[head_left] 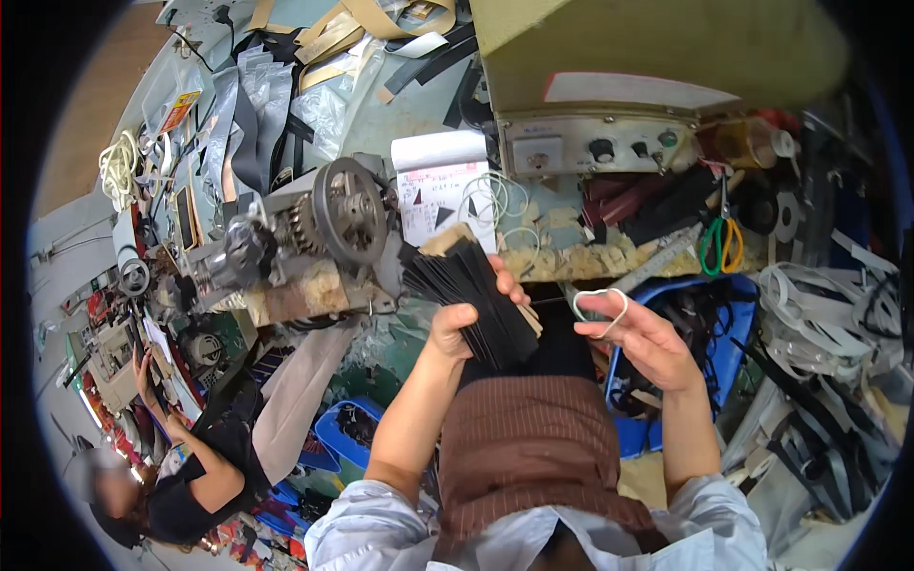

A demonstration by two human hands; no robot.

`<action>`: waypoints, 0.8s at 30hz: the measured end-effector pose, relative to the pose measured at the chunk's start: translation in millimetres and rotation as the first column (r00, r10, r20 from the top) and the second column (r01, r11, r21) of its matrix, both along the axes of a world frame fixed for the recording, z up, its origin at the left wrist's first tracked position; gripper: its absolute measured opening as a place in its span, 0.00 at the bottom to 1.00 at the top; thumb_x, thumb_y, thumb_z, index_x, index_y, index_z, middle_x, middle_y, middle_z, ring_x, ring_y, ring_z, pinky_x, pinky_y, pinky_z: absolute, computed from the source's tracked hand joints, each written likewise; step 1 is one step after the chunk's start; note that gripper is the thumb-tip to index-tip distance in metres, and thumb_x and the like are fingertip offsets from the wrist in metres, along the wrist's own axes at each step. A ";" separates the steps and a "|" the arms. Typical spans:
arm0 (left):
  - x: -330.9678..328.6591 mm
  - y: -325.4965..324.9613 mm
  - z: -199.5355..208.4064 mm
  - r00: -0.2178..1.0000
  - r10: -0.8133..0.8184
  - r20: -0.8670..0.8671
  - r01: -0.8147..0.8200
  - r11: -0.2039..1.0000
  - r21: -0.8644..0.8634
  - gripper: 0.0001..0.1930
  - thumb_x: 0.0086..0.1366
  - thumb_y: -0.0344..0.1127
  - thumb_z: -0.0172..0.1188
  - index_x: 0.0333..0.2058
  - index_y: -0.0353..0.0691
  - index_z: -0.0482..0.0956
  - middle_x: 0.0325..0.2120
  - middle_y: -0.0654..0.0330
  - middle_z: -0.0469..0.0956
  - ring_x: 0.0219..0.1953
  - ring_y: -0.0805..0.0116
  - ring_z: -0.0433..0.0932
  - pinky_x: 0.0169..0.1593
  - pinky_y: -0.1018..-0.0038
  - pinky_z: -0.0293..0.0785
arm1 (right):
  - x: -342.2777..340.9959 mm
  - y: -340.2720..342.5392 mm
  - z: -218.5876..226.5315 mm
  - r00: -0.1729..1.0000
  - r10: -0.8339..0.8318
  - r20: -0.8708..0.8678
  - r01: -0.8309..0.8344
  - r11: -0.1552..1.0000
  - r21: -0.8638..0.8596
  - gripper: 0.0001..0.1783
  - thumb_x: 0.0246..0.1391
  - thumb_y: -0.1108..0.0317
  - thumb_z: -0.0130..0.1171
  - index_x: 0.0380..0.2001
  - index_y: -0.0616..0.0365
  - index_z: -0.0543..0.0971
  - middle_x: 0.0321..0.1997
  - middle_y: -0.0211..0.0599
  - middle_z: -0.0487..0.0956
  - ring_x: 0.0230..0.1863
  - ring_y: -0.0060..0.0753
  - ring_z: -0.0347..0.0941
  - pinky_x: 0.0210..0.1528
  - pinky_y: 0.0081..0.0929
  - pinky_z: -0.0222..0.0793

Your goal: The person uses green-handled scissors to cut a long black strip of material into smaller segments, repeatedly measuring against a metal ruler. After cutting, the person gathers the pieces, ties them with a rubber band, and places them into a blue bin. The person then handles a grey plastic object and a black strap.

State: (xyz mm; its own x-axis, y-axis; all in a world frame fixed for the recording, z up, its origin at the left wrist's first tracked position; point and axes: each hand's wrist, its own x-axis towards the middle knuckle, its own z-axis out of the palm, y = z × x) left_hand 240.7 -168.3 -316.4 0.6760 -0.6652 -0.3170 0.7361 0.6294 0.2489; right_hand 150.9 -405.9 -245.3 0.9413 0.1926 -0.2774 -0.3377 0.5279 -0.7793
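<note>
My left hand is closed around a thick bundle of black strips, its thumb on the near side and fingers round the far side. The strips fan out a little at their upper end, where a tan piece shows among them. To the right of the bundle, apart from it, my right hand pinches a thin whitish elastic loop between thumb and fingers. The loop hangs open and encircles nothing but some of those fingers. A brown pinstriped apron lies below both hands.
Left of the bundle stands a machine with a metal handwheel. Beyond it lie a notepad and pale cord loops. Scissors with green and orange handles rest right, above a blue bin. A co-worker is at lower left.
</note>
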 end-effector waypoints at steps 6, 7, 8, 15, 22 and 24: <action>-50.6 20.0 66.7 0.975 -0.212 -0.062 0.211 0.977 -0.034 0.35 0.44 0.37 0.68 0.52 0.37 0.66 0.37 0.56 0.72 0.43 0.61 0.73 0.53 0.64 0.69 | -65.2 14.2 30.8 0.943 -0.311 -0.120 0.331 0.828 0.453 0.39 0.60 0.66 0.53 0.69 0.44 0.46 0.38 0.48 0.79 0.20 0.21 0.73 0.22 0.19 0.69; -57.1 24.4 73.5 0.977 -0.195 -0.082 0.191 0.980 -0.052 0.34 0.45 0.36 0.68 0.52 0.36 0.66 0.37 0.56 0.72 0.43 0.61 0.74 0.53 0.64 0.69 | -73.7 15.1 43.6 0.868 -0.443 -0.224 0.493 0.825 0.276 0.44 0.56 0.61 0.59 0.69 0.44 0.45 0.39 0.47 0.78 0.23 0.24 0.75 0.25 0.21 0.72; -58.3 29.8 81.7 0.975 -0.202 -0.091 0.199 0.979 -0.036 0.34 0.45 0.36 0.68 0.52 0.37 0.66 0.37 0.56 0.72 0.43 0.61 0.73 0.54 0.64 0.69 | -70.3 17.2 60.5 0.806 -0.540 -0.241 0.582 0.797 0.160 0.46 0.53 0.58 0.63 0.68 0.49 0.48 0.45 0.42 0.75 0.32 0.28 0.77 0.34 0.24 0.75; -61.7 49.6 141.2 0.853 -0.521 -0.028 0.511 0.824 0.247 0.36 0.44 0.34 0.69 0.53 0.35 0.66 0.43 0.55 0.74 0.47 0.59 0.74 0.51 0.61 0.73 | -105.3 67.3 92.0 0.912 -0.310 -0.270 0.287 0.950 -0.122 0.48 0.36 0.70 0.74 0.62 0.60 0.60 0.52 0.31 0.62 0.53 0.29 0.69 0.55 0.28 0.66; -66.2 29.7 187.5 0.603 -0.770 0.208 0.654 0.627 0.424 0.37 0.41 0.35 0.73 0.52 0.37 0.68 0.43 0.63 0.74 0.45 0.72 0.73 0.50 0.75 0.70 | -96.7 129.5 100.6 0.948 -0.278 0.155 0.311 0.914 -0.262 0.53 0.32 0.59 0.76 0.61 0.66 0.60 0.56 0.37 0.58 0.61 0.34 0.58 0.63 0.31 0.56; -67.8 34.3 190.7 0.526 -0.818 0.232 0.677 0.568 0.469 0.39 0.42 0.35 0.72 0.54 0.36 0.65 0.44 0.61 0.73 0.47 0.71 0.72 0.53 0.74 0.68 | -97.5 125.5 101.5 0.945 -0.182 0.271 0.288 0.856 -0.429 0.54 0.30 0.54 0.76 0.60 0.66 0.61 0.57 0.41 0.59 0.61 0.36 0.59 0.62 0.32 0.57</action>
State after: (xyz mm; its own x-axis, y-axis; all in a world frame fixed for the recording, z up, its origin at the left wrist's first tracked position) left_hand 172.9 -133.9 -125.8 0.0688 -0.9025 -0.4251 0.6843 -0.2674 0.6784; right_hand 53.4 -280.4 -143.8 0.9879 -0.1401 -0.0663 -0.0470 0.1369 -0.9895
